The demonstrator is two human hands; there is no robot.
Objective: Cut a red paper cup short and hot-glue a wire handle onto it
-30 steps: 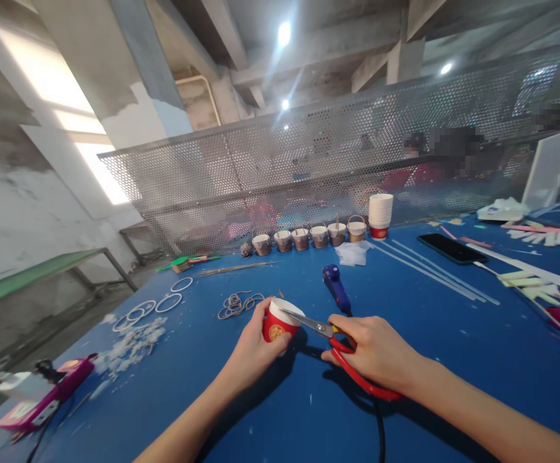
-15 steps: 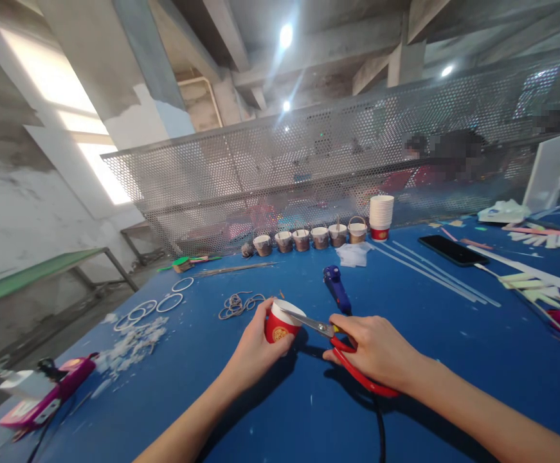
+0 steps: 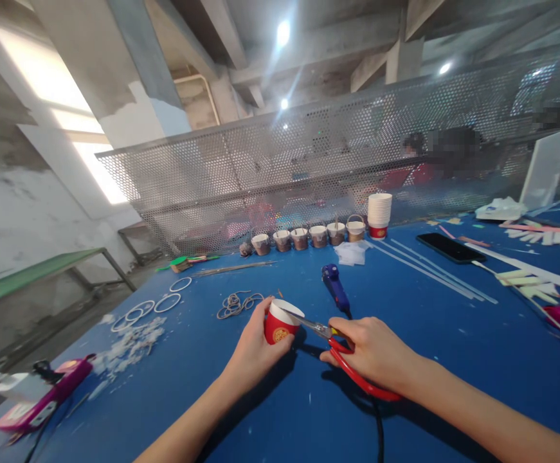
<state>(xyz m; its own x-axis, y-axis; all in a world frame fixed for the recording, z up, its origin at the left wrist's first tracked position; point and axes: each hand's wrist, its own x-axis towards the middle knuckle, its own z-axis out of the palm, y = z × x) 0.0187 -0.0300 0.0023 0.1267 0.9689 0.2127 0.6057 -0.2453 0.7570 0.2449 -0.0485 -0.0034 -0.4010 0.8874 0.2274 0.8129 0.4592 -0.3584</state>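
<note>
Hardly anything has shifted: left hand (image 3: 255,347) still grips the red cup (image 3: 281,321) above the counter (image 3: 453,334), right hand (image 3: 373,350) closed on scissors (image 3: 342,350), blades at the rim; cut seemingly barely started.

Surface: blue table (image 3: 453,334), scuffed and speckled.
Far edge: row of small brown pots (image 3: 308,237), stack of white cups (image 3: 379,214).
Middle: blue glue gun (image 3: 335,289), coiled cord (image 3: 235,303).
Left: white rings (image 3: 157,303), what look like white scraps (image 3: 128,344).
Right: black phone (image 3: 451,247).
</note>
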